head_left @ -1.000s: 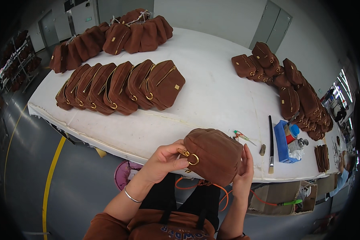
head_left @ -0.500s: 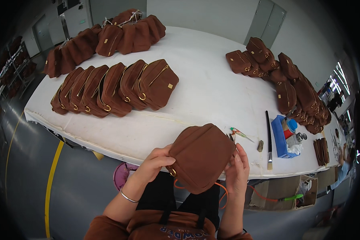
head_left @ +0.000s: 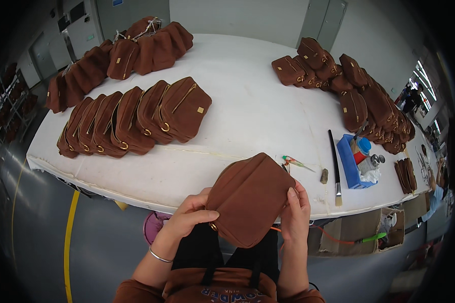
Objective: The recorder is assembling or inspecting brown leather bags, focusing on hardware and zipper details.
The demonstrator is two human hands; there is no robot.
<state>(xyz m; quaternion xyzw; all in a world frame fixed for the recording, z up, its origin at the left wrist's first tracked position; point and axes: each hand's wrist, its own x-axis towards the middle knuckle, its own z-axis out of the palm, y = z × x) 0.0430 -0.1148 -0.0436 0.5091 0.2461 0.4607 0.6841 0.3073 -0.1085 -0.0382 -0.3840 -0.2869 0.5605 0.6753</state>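
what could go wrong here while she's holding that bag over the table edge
The brown bag is held between the left hand and right hand beyond the white table edge, so a slip would likely drop it to the floor. The brush and blue tray of small containers sit close to the right hand; an elbow swing might knock them. The leaning row of bags could topple if bumped.

Looks like a bag-making workshop or small factory floor. Big white work table point(head_left: 247, 111) with rows of identical brown suede bags point(head_left: 131, 121), a blue tool tray point(head_left: 351, 166), brush point(head_left: 334, 166), and a grey concrete floor point(head_left: 45, 237).
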